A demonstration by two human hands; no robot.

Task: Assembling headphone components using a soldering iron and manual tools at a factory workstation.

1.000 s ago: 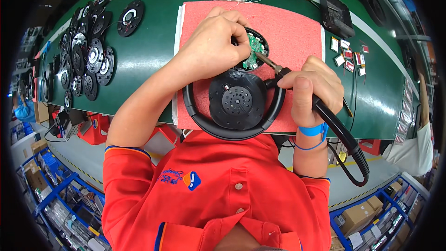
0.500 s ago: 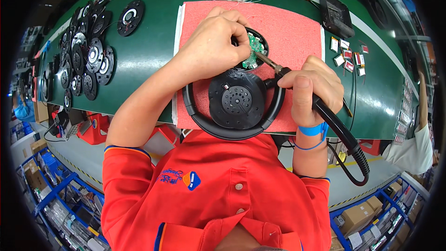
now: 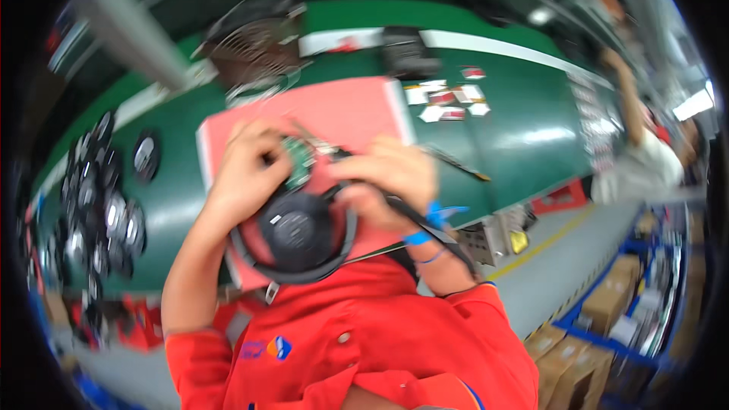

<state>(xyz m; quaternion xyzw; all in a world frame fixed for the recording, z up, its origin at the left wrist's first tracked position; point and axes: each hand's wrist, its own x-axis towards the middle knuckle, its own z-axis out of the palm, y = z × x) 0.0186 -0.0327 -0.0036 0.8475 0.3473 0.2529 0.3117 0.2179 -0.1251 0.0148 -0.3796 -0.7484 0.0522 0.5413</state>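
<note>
Motion blur smears the whole view, and the hands (image 3: 319,171) hide most of the green circuit board (image 3: 300,161).

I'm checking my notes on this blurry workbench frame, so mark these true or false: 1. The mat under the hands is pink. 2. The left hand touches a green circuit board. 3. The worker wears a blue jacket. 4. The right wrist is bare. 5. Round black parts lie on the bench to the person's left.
1. True: the pink mat lies on the green bench.
2. True: the left hand is at the green circuit board.
3. False: the jacket is red-orange.
4. False: a blue wristband sits by the right hand.
5. True: the round black parts lie left.
</note>
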